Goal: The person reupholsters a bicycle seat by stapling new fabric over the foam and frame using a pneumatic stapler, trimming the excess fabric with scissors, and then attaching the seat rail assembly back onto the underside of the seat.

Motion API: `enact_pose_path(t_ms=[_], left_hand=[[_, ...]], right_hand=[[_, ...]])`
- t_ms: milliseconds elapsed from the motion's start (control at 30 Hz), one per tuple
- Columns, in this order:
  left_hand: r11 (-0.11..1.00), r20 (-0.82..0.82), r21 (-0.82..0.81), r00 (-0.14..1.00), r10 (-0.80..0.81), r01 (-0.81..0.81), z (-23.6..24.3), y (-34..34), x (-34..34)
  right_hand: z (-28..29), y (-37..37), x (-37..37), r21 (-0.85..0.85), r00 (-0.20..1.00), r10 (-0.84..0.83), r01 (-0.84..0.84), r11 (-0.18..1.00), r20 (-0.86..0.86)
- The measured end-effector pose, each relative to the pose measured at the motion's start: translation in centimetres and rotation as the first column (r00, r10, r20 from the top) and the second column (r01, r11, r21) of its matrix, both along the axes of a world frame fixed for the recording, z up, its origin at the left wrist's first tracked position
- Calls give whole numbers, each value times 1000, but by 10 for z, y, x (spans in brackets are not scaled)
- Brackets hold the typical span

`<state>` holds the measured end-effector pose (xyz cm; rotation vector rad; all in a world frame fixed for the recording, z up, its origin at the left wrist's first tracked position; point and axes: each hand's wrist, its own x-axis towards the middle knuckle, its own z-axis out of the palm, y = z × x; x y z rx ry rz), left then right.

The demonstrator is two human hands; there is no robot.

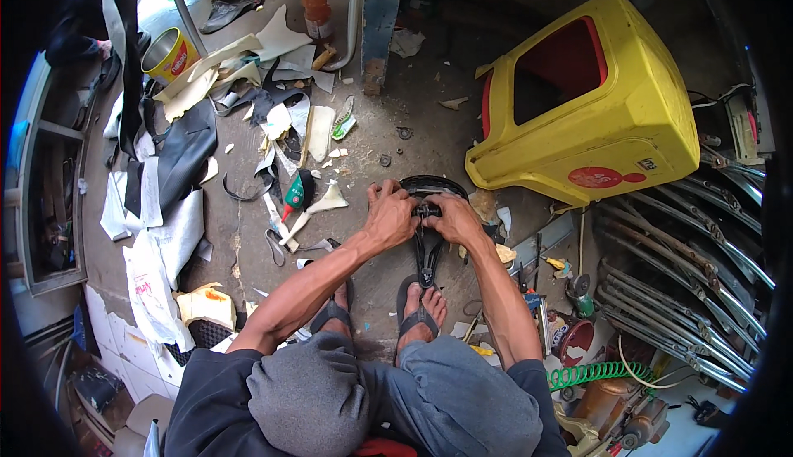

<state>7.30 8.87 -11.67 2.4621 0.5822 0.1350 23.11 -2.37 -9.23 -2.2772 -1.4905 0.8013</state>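
The left hand [391, 214] and right hand [454, 220], close together, grip the middle of a black bicycle saddle [426, 275] near the frame's centre.

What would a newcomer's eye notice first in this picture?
Probably the big yellow shell with red-edged openings, at upper right, above a pile of metal tubes. Near the centre, the left grip and right grip hold a black curved part. Black and white scraps lie scattered at left.

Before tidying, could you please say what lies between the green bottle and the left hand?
The head view shows a pale scrap between the green bottle and the left hand.
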Motion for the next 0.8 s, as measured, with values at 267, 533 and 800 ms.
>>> enact_pose_path(t_ms=[267,533,800], left_hand=[[999,15,-33,1000,-26,26,-3,-11,-7],[994,37,-109,999,-10,14,-8,-19,-4],[988,-2,-136,998,-69,68,-2,-15,-10]], right_hand=[[12,-3,3,-52,992,89,-94,994,-92],[20,-17,4,-39,995,77,-79,996,-63],[36,-29,1,-34,975,-139,136,990,-172]])
